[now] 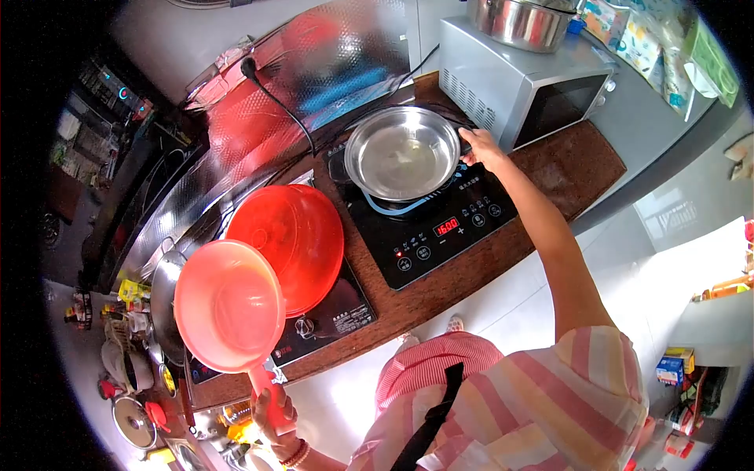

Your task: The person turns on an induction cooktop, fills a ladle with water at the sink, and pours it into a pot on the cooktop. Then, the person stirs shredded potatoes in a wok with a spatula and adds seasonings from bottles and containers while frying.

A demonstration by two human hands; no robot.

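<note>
My left hand (272, 416) is closed round the handle of a pink-red plastic water dipper (229, 306), which is held up with its bowl facing me and looks empty. At the back of the counter, my right hand (482, 149) grips the dark side handle of a stainless steel pot (369, 169). A shallow layer of clear liquid seems to lie in the pot. Under it is a black induction cooker (428, 255), its red display reading 1600. Partly behind the dipper is a red plastic basin (314, 235), resting over a second black cooktop (345, 314).
A silver microwave (487, 86) stands right of the pot, with a steel pot (522, 27) on top. Foil sheeting (338, 55) lines the wall, and a black plug cord (283, 110) hangs there. A wok (165, 298) sits at the left. The brown counter edge (471, 275) curves before me.
</note>
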